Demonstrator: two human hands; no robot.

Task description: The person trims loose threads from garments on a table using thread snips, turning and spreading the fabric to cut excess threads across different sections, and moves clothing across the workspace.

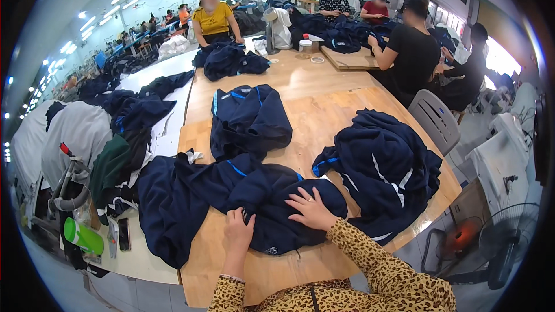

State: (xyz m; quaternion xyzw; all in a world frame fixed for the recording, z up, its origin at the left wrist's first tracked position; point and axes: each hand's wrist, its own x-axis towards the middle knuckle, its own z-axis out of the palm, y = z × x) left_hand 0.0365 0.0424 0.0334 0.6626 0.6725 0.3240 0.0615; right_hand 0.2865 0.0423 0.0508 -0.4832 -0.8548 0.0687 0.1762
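A navy blue jacket [272, 214] with bright blue piping lies spread on the wooden table in front of me. My right hand [312, 208] rests flat on it, fingers spread, a ring on one finger. My left hand [239, 232] is closed at the jacket's near side. Between its fingers shows a small dark object with a pale glint, too small to name. A small round pale emblem sits on the cloth near the table's front edge. One part of the jacket drapes left over the table's seam.
A folded navy garment [248, 118] lies beyond the jacket; a navy pile with white stripes [387, 167] sits to the right. At left are a green bottle [84, 236], a phone [124, 234] and heaped clothes. A grey chair [433, 118] and a fan [503, 242] stand right. Several people work farther off.
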